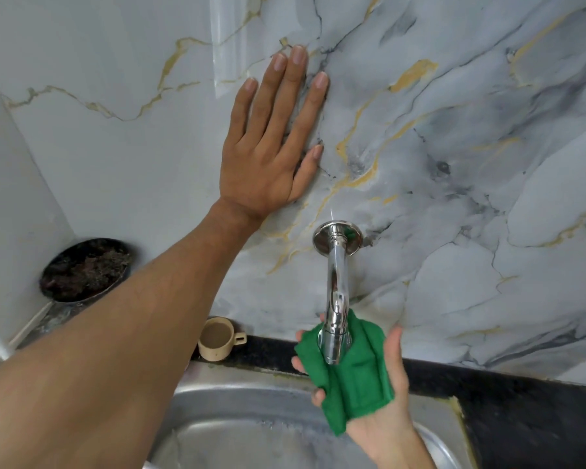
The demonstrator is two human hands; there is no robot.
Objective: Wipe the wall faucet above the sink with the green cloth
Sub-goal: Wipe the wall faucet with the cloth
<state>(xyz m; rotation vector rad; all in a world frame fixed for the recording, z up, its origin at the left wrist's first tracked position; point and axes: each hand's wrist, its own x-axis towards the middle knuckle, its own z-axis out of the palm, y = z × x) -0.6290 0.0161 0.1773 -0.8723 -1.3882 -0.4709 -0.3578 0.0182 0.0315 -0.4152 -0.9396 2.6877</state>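
- Left hand (268,143) spread flat on the wall (454,130), holding nothing.
- Right hand (376,387) cups the cloth (356,377) under the faucet (335,299) tip, above the sink (237,428).
- Cup (217,338) holds brownish liquid.
- Bowl (85,270) holds dark matter.

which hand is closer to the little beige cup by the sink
The left, though only its forearm passes beside the cup; the left hand is flat on the wall far above. The right hand holds the cloth at the faucet, off to the cup's right.

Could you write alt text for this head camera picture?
A right hand cups a green cloth under the spout of a chrome wall faucet, while the left hand lies flat on the marble-patterned wall above a steel sink.
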